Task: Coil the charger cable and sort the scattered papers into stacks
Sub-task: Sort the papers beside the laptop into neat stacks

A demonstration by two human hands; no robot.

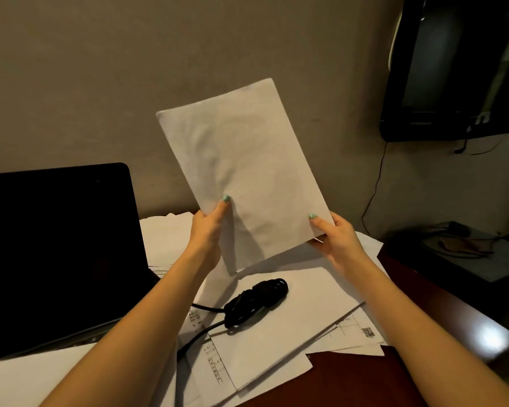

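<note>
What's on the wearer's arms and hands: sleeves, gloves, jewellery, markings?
Nothing worn that shows. The left forearm and right forearm are bare, with no sleeve edge in view, and no gloves, watch or rings show. The only marking is mint-green nail polish, seen on the thumbnails of the left hand and right hand.

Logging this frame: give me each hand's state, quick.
Left hand: holding the raised paper by its lower left edge.
Right hand: holding the same paper at its lower right corner.
</note>
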